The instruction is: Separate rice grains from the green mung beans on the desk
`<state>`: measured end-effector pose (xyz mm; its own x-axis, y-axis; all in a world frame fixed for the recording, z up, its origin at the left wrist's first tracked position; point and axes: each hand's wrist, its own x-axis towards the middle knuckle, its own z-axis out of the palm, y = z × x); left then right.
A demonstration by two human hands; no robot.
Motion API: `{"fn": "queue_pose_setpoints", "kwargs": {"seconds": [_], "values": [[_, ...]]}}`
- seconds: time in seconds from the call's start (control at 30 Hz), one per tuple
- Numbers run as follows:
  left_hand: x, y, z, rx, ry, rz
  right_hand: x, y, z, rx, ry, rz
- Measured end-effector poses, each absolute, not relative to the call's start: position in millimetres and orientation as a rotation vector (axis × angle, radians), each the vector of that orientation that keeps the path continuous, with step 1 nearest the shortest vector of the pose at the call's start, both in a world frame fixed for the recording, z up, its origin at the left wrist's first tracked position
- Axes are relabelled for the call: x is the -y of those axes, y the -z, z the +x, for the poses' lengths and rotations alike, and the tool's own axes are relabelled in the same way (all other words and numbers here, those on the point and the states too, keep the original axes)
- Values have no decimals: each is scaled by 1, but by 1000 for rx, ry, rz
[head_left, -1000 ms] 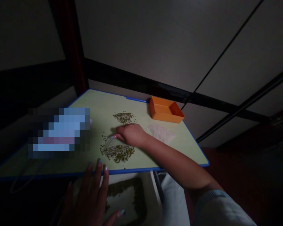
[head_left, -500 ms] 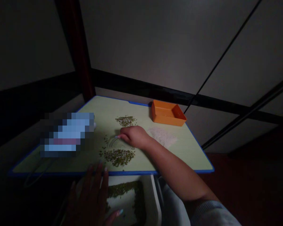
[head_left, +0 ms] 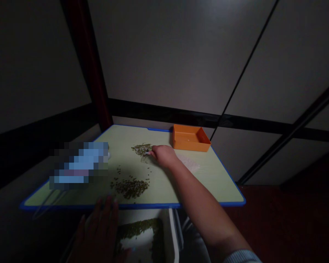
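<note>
One tub [head_left: 173,230] holds green bits [head_left: 158,235]; left hand [head_left: 97,230] spread, right hand [head_left: 164,155] pinching clear piece [head_left: 144,158].

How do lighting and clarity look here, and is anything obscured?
Head view: dim overall, faint glare high on the wall; head view: left hand deep in shadow, right hand better lit, the clear piece in it barely distinct; head view: a pixelated patch covers part of the board, at left.

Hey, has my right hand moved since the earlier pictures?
Yes. Judged against the orange box, your right hand has moved away from the near pile, toward the far pile and the box.
</note>
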<state>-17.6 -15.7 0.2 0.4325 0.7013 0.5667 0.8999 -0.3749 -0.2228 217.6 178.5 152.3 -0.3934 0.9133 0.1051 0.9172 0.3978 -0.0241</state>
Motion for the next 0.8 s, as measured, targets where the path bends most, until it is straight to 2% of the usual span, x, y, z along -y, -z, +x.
{"fn": "queue_pose_setpoints", "kwargs": {"seconds": [0.47,0.8], "values": [[0,15,-26,1624,377,-2217,-183,-146,193,2583,163,-1568],[-2,26,-28,1504,554,-2191,-163,-145,191,2746,192,-1430]]}}
